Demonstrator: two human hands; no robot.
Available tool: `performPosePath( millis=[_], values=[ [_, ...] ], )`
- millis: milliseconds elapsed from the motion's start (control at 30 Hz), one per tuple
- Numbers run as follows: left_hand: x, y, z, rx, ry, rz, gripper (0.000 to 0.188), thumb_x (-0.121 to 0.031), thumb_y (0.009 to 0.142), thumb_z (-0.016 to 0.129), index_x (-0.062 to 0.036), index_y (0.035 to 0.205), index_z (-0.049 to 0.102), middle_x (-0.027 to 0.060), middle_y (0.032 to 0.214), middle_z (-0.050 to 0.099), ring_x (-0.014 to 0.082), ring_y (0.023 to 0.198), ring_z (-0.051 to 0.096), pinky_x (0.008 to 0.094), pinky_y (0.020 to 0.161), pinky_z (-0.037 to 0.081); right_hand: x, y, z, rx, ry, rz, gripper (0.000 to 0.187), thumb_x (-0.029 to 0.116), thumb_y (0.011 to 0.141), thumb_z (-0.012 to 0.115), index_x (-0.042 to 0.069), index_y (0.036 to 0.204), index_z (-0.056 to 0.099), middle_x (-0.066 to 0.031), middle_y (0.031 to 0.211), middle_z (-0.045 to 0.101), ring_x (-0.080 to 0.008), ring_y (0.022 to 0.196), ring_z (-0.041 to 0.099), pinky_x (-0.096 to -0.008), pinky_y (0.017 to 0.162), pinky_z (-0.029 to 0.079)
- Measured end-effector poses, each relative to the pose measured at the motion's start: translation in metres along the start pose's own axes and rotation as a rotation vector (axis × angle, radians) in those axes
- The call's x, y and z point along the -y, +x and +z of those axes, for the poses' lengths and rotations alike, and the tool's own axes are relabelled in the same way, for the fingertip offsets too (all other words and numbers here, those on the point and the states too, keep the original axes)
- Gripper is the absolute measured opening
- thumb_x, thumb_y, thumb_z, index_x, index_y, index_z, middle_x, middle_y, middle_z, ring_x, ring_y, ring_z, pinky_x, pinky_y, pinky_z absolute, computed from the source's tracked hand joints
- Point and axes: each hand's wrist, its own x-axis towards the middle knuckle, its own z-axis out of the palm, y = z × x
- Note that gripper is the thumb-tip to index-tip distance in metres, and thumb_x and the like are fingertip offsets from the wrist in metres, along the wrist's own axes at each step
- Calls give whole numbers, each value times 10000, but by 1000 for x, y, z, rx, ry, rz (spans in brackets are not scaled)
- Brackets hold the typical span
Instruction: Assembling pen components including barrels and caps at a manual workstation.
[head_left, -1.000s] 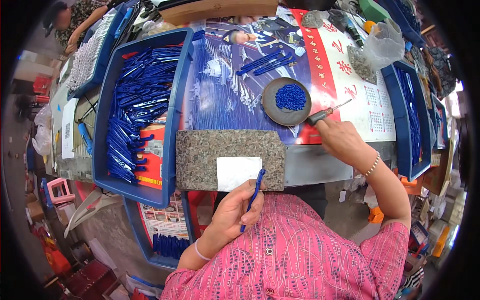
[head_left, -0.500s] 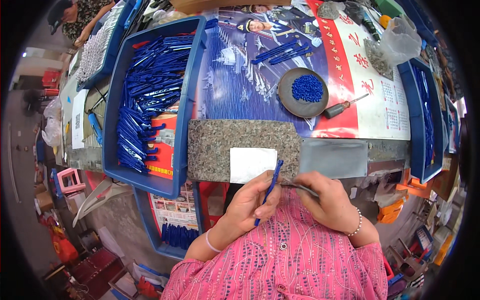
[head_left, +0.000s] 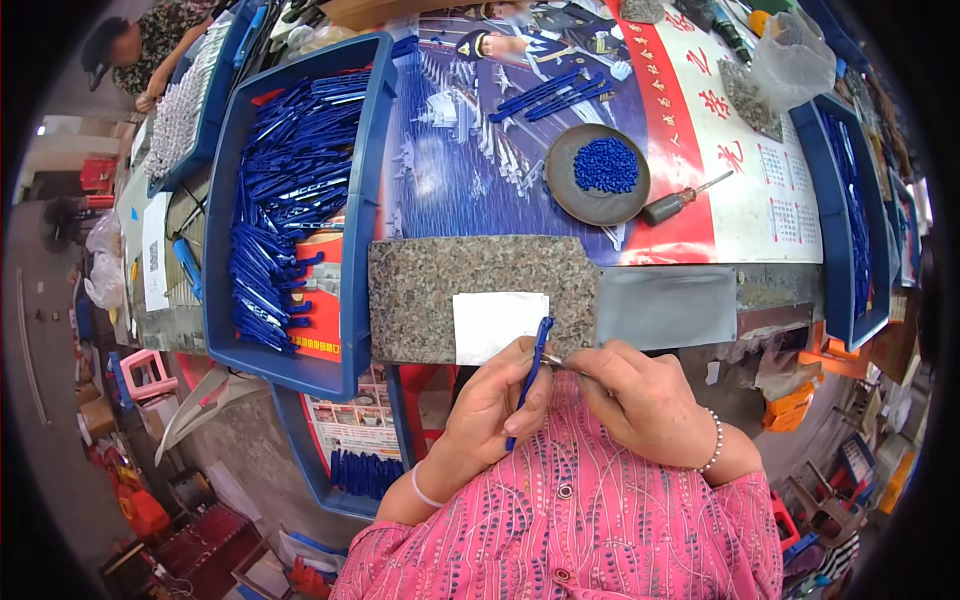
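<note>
My left hand [head_left: 492, 408] is closed around a slim blue plastic stick [head_left: 527, 388], which stands nearly upright with its small knobbed end at the top. My right hand [head_left: 648, 400] pinches a thin metal tool [head_left: 554, 360], its tip reaching the stick's upper part. Whether the tip touches the stick cannot be made out, and most of the tool is hidden by the fingers. Just beyond my hands, a folded white paper [head_left: 495, 325] lies on a speckled stone slab [head_left: 420, 275].
To the left, a blue bin [head_left: 362, 215] holds many blue sticks. A round dish [head_left: 570, 207] of small blue pieces and a screwdriver [head_left: 665, 207] lie on the poster. Another blue bin [head_left: 825, 180] is at the right. A person [head_left: 170, 45] is at the far left.
My right hand has drawn slightly left and down, and the metal tool now shows beside the stick. The whole view has shifted a little; the left hand keeps its grip.
</note>
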Motion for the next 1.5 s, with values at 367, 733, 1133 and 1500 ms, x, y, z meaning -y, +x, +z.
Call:
performPosePath(
  millis=[367, 733, 1133, 1500],
  values=[
    [1, 0, 5, -110, 176, 110, 169, -177, 957, 379, -64, 1072, 432, 57, 664, 488, 86, 404, 362, 189, 380, 307, 1, 2, 0, -30, -62, -19, 241, 42, 761, 604, 74, 999, 591, -50, 726, 548, -206, 575, 577, -319, 465, 426],
    [7, -1, 16, -258, 571, 241, 160, -141, 931, 427, -53, 1063, 451, 75, 677, 530, 84, 434, 396, 187, 400, 313, 1, 0, -1, -42, -103, -26, 260, 37, 751, 611, 68, 1009, 590, -50, 728, 548, -203, 575, 582, -313, 459, 432],
    [7, -2, 15, -271, 594, 278, 169, -135, 926, 434, -42, 1065, 461, 73, 690, 540, 81, 455, 402, 185, 416, 313, 4, -1, -2, -8, -135, -21, 278, 32, 731, 616, 64, 1007, 589, -48, 725, 545, -202, 568, 575, -313, 444, 418],
    [7, -4, 10, -203, 666, 274, 162, -113, 943, 441, -31, 1083, 436, 57, 732, 556, 61, 476, 432, 174, 442, 329, 5, 0, 4, -24, -107, 2, 254, 22, 740, 612, 55, 990, 584, -64, 734, 568, -213, 565, 581, -314, 451, 433]
  ],
)
